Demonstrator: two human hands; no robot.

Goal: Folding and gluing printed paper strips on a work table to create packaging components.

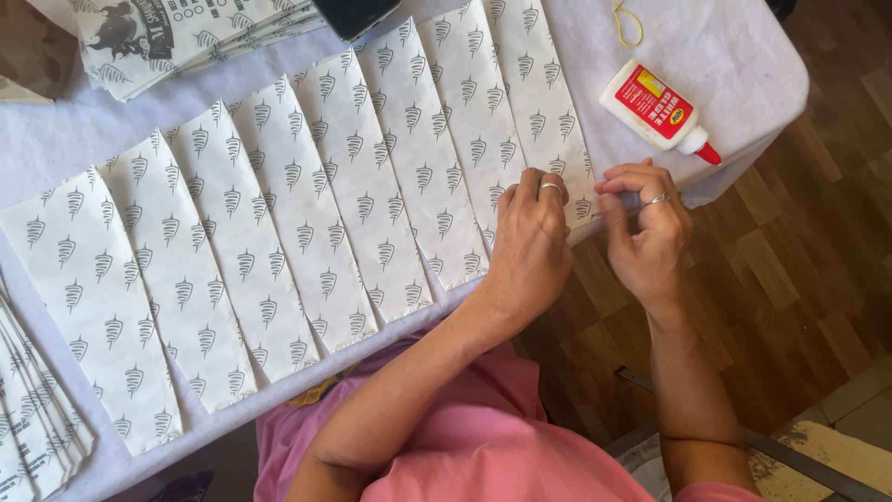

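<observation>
Paper sheets (372,177), white with a small grey printed motif, lie fanned in an overlapping row across our cloth-covered table (743,56). Our left hand (531,244) presses flat, fingers together, on the near end of the rightmost sheet (548,112). Our right hand (650,228) curls just beside that sheet's edge, thumb and fingertips pinched; on what, we cannot tell. We judge the paper light, thin and easily creased, best taken at an edge. A glue bottle (655,107) lies nearby.
</observation>
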